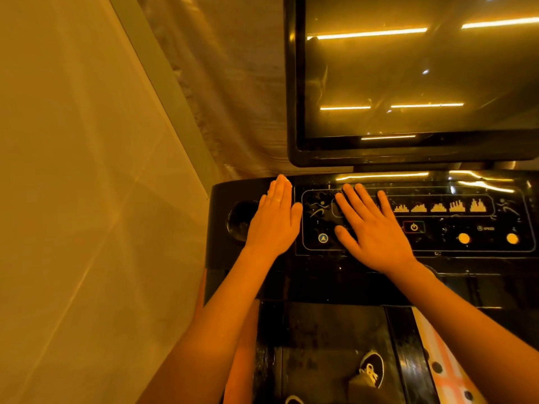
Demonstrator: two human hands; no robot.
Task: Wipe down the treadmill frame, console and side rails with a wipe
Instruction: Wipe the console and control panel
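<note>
Console [320, 272]: glossy black, pale line markings. Bar-graph icons [437, 206]: amber, stepped. Knobs [463, 238]: amber-yellow. Power button [414, 227]: red-edged outline. Round icon [323, 238]: blue. Screen [408, 83]: black frame, amber light streaks. Wall [73, 170]: beige. Shoe [372, 368]: black, white laces. Patterned sheet [447, 355]: cream, orange grid, black dots.

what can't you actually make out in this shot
- Any wipe: none shows. In the head view the flat left hand and right hand cover the console beneath them.
- Console markings under the right hand: hidden by it.
- Screen: cut off by the top and right edges; only reflections show.
- Small label between the yellow knobs: too blurred to read.
</note>
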